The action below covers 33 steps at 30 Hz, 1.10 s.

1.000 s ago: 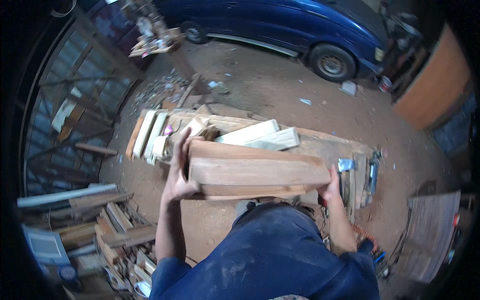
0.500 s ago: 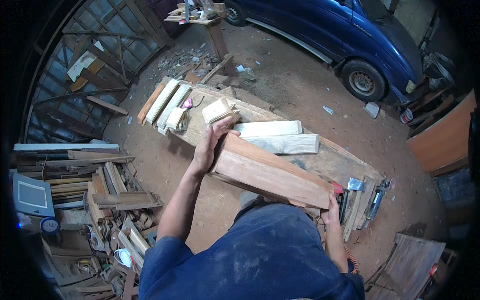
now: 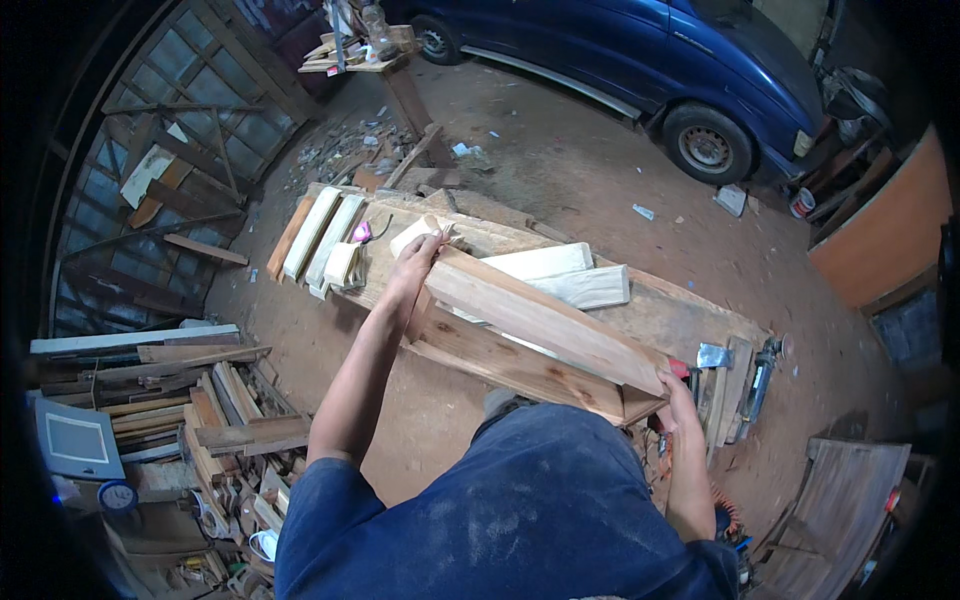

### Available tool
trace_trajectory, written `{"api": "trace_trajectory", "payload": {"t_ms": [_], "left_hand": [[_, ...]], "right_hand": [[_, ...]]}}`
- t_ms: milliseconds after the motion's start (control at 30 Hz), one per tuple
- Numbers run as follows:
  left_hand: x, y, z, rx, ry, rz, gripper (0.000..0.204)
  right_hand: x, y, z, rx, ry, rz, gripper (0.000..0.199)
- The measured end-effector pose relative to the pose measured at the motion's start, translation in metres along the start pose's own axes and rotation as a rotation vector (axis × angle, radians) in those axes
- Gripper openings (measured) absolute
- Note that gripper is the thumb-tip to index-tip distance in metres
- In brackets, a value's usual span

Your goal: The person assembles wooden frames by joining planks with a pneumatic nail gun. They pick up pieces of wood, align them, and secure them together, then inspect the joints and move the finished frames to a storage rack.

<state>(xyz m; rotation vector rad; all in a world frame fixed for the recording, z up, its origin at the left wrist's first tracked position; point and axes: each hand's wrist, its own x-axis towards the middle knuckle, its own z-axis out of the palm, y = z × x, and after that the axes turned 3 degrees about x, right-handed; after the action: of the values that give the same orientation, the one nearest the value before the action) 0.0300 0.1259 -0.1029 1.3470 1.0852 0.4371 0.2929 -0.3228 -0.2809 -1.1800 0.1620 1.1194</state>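
**Left hand (image 3: 418, 262) up high, right hand (image 3: 678, 398) down low**

The left forearm (image 3: 364, 352) climbs from the lower left to just above the middle of the frame, bare below the elbow, its hand clasped tight. The right forearm (image 3: 690, 482), looking shorter from here, rises from the lower right, its hand right of centre and drawn in nearer the torso (image 3: 510, 510), which fills the bottom middle. That hand seems to be gripping too, though most of its fingers are hidden from me.

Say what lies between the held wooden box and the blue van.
In the head view, from wooden box to blue van: two pale boards on the workbench, then littered dirt floor.
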Motion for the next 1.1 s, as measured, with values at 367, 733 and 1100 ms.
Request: {"api": "trace_trajectory", "payload": {"t_ms": [367,733,1100], "left_hand": [[0.064,-0.130,-0.003,0.375,-0.263,-0.079,0.060],[0.069,-0.233,0.029,0.609,-0.029,-0.022,0.067],[0.024,-0.216,0.013,0.664,-0.017,-0.220,0.063]], "right_hand": [[0.021,0.035,-0.008,-0.548,0.314,-0.421,0.057],[0.035,0.080,-0.075,-0.530,0.332,-0.269,0.053],[-0.001,0.058,-0.017,-0.589,0.419,-0.193,0.079]]}}
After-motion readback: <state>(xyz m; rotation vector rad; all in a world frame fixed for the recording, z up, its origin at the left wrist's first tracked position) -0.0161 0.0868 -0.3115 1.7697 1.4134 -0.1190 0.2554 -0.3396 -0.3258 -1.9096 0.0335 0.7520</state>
